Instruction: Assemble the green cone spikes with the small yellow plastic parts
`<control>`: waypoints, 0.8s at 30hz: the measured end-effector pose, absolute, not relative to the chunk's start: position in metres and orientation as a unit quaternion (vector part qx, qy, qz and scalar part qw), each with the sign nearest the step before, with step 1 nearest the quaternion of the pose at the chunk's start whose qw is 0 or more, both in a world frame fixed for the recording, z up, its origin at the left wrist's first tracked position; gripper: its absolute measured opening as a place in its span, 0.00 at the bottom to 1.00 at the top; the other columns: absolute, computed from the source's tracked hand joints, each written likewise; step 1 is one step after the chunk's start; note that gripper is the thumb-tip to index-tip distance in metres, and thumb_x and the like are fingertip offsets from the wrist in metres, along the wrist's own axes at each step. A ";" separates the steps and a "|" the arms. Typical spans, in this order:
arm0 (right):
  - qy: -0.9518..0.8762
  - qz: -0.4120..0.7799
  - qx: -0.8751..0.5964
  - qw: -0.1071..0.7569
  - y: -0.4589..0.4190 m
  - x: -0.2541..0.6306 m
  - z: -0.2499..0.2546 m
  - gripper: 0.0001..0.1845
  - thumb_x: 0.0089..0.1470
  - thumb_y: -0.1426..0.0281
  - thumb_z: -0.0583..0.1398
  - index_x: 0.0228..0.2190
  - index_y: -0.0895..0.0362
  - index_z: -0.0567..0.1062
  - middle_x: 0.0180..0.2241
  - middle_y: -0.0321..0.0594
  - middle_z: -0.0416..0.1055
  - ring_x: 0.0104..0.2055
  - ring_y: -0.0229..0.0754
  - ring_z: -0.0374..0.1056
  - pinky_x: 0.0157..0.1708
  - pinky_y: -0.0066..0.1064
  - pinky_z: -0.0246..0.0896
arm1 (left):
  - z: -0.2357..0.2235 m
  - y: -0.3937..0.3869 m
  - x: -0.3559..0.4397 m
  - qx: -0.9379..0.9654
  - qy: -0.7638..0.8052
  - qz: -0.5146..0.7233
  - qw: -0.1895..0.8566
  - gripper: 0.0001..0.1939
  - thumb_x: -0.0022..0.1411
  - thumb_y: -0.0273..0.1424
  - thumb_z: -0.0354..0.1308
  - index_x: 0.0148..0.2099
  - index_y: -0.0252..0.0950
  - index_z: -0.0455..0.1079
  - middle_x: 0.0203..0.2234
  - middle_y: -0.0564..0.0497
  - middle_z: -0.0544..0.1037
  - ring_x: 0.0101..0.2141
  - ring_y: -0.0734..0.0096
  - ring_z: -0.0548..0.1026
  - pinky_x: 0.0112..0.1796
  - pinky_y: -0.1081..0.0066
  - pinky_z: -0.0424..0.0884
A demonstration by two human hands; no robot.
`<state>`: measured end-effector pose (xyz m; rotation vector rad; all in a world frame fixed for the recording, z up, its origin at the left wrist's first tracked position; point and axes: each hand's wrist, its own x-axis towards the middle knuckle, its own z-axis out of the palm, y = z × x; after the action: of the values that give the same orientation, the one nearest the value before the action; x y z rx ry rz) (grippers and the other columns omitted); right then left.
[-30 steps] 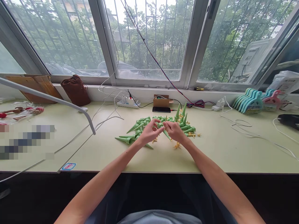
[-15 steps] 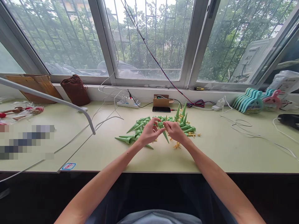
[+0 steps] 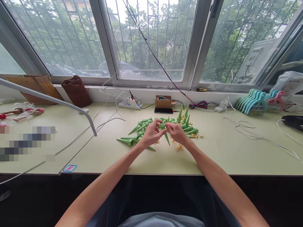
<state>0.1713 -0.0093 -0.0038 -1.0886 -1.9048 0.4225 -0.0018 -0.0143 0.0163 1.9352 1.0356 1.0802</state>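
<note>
The green spike has been swung steeper, tip down over the table, apparently being turned, not released; its collar is held in the left hand's curved fingers; the right hand's fingers are pressed together beside it, any pinched part hidden.

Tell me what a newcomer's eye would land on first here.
Probably the heap of green spikes mid-table, with the left hand and right hand meeting over it around one green spike. Next, perhaps, the turquoise hangers at the back right and the brown pouch at the back left.
</note>
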 end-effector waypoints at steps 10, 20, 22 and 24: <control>-0.766 0.172 -0.434 0.441 -0.009 0.171 -0.005 0.24 0.64 0.55 0.47 0.21 0.55 0.55 0.17 0.31 0.52 0.21 0.35 0.47 0.23 0.30 0.43 | 0.011 -0.011 -0.003 0.736 0.387 0.397 0.389 0.22 0.57 0.46 0.60 0.48 0.39 0.62 0.29 0.54 0.67 0.22 0.75 0.71 0.19 0.77 0.64; -0.762 0.183 -0.435 0.445 -0.009 0.170 -0.005 0.23 0.64 0.57 0.47 0.21 0.55 0.56 0.17 0.31 0.51 0.21 0.34 0.47 0.23 0.29 0.43 | 0.011 -0.011 -0.004 0.732 0.363 0.411 0.405 0.23 0.54 0.44 0.63 0.47 0.39 0.61 0.28 0.55 0.69 0.21 0.75 0.72 0.20 0.76 0.67; -0.759 0.186 -0.436 0.446 -0.009 0.170 -0.005 0.24 0.65 0.56 0.47 0.21 0.55 0.56 0.17 0.31 0.51 0.21 0.34 0.47 0.23 0.29 0.43 | 0.010 -0.011 -0.003 0.740 0.362 0.416 0.386 0.22 0.55 0.42 0.63 0.47 0.39 0.62 0.29 0.55 0.68 0.21 0.77 0.71 0.20 0.76 0.67; -0.757 0.188 -0.437 0.448 -0.008 0.170 -0.005 0.24 0.65 0.56 0.47 0.20 0.55 0.56 0.17 0.31 0.51 0.21 0.34 0.47 0.23 0.29 0.43 | 0.010 -0.011 -0.003 0.745 0.362 0.420 0.371 0.21 0.55 0.41 0.63 0.47 0.39 0.62 0.29 0.55 0.68 0.20 0.78 0.71 0.20 0.76 0.68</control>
<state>0.1704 -0.0080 -0.0054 -1.0822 -1.8734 0.4651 -0.0031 -0.0108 0.0100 1.9118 0.9282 1.0767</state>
